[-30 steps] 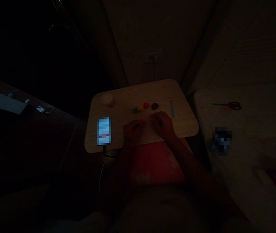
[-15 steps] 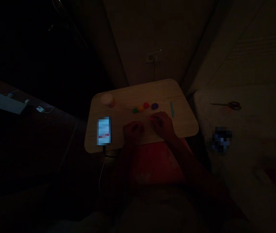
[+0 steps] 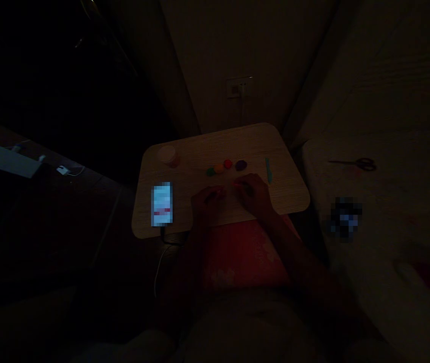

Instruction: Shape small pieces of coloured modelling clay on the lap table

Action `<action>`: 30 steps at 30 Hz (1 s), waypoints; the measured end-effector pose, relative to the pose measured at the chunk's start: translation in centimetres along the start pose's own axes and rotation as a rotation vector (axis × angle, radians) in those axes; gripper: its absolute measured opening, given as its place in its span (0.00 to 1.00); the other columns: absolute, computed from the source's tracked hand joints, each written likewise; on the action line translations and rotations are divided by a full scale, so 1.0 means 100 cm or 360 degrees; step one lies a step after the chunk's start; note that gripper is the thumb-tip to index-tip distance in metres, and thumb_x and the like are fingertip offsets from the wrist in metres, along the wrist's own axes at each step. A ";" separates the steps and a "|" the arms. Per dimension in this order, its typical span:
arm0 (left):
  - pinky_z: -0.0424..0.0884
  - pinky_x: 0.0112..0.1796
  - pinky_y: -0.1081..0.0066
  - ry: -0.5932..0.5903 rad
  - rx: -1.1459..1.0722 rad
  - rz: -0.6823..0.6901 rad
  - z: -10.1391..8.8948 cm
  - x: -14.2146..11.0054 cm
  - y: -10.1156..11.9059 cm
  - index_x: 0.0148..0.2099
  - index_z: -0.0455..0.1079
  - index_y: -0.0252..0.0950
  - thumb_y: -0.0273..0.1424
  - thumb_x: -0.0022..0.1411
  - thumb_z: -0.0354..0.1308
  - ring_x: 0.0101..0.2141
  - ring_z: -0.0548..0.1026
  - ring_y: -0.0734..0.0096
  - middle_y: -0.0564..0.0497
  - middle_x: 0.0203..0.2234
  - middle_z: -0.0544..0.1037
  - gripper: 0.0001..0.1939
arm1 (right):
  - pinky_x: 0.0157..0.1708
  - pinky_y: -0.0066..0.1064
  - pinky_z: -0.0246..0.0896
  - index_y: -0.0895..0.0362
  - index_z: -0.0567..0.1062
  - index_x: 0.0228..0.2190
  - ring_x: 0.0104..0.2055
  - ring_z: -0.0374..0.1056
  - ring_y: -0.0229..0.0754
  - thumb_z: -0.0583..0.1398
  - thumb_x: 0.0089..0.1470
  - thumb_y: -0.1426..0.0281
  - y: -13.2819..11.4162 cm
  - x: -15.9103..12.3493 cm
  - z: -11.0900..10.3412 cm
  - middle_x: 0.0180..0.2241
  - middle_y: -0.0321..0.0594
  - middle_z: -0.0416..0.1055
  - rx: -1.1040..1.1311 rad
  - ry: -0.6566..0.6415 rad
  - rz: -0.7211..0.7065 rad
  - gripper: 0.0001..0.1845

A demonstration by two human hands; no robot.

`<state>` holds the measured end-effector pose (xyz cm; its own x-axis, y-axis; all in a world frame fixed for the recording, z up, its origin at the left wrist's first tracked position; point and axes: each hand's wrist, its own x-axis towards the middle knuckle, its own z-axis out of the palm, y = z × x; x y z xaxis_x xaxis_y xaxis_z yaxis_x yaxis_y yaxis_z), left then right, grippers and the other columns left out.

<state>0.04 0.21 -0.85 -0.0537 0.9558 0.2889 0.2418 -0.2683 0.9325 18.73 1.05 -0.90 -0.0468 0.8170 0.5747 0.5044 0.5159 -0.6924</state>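
Note:
In the dim light, my left hand (image 3: 204, 200) rests low over the small wooden table (image 3: 188, 146) with its fingers curled. A faint reddish spot shows at its fingertips, too dark to name. Close by on the right, my right hand (image 3: 253, 191) is closed in a pinch, a small bit of red modelling clay (image 3: 236, 185) showing at its fingertips. Just beyond the hands sit lumps of modelling clay: green (image 3: 210, 172), orange (image 3: 219, 168), red (image 3: 228, 164) and purple (image 3: 241, 165). A turquoise plastic knife (image 3: 268, 170) lies to the right of my right hand.
A tub (image 3: 168, 156) stands at the table's back left, with a lit phone (image 3: 161, 204) and its cable in front. Scissors (image 3: 362, 164) and a blurred dark object (image 3: 345, 218) lie on the pale surface at right. Behind the table is a wall socket (image 3: 239, 88).
Both hands stay nearly in place, with only a slight shift of the left fingers. The clay lumps, knife, tub and phone have not moved. The picture is a little darker.

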 end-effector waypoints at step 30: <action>0.78 0.41 0.69 -0.0062 -0.0009 -0.0056 -0.001 -0.002 0.005 0.37 0.81 0.35 0.35 0.60 0.65 0.36 0.81 0.67 0.47 0.33 0.84 0.08 | 0.45 0.44 0.66 0.53 0.77 0.37 0.43 0.70 0.49 0.59 0.61 0.68 -0.001 0.000 -0.001 0.37 0.44 0.77 0.0013 -0.0021 0.0045 0.06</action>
<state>0.10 -0.10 -0.44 -0.0246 0.9687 0.2472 0.2351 -0.2347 0.9432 18.75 0.98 -0.80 -0.0440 0.8347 0.5490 0.4988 0.4945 -0.7118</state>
